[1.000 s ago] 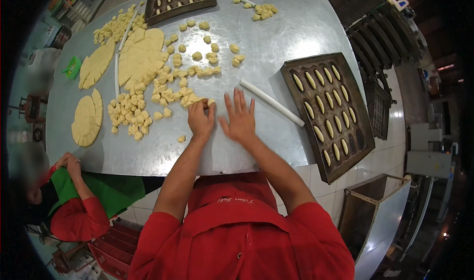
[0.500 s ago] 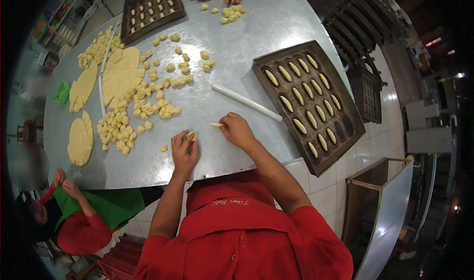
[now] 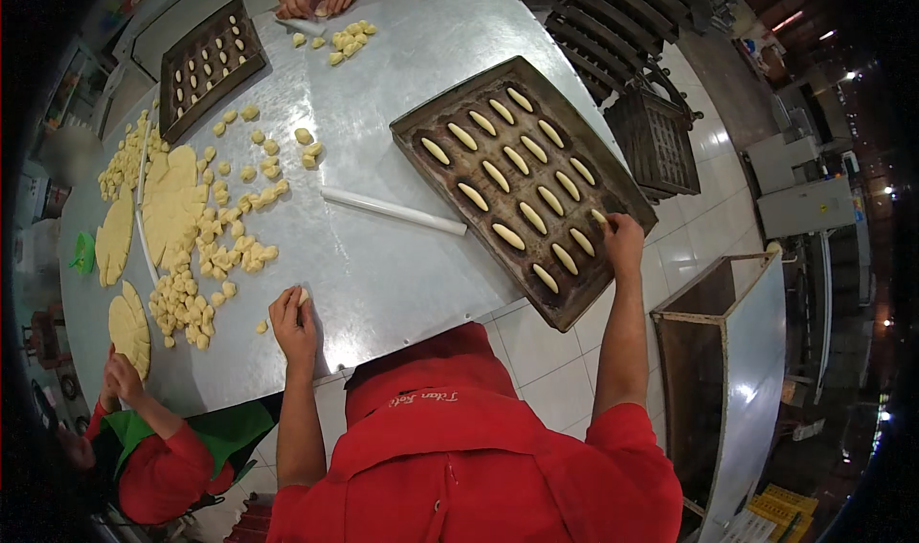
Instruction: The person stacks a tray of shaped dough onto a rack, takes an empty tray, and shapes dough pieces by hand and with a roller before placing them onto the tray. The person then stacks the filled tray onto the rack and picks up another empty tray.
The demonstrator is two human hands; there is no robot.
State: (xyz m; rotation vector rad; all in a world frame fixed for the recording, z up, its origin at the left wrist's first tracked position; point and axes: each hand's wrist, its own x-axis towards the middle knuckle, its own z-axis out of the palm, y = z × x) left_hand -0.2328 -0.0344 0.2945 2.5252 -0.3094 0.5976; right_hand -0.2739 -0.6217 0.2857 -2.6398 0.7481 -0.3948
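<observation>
My right hand [image 3: 625, 243] is over the right end of a dark baking tray [image 3: 412, 125], fingers pinched on a slim dough roll [image 3: 599, 217]. Several more spindle-shaped rolls lie in slanting rows on the tray. On the metal table [image 3: 383, 280], near its front edge, my left hand [image 3: 293, 331] is closed round a small dough piece [image 3: 304, 295], mostly hidden by the fingers. A single dough lump [image 3: 261, 327] lies left of that hand. Between my hands and beyond them, a white rolling pin [image 3: 392, 210] rests with one end by the tray.
Dough lumps [image 3: 187, 304] and flat dough sheets [image 3: 175, 194] cover the table's left side. A second filled tray [image 3: 251, 65] stands far left. A co-worker's hands [image 3: 316, 2] work at the far edge; another person [image 3: 168, 452] is at the left. A metal cabinet [image 3: 751, 380] stands right.
My right hand has carried the dough roll from the table rightward to the tray. The left hand keeps its dough piece at the table. The whole view has shifted toward the right.
</observation>
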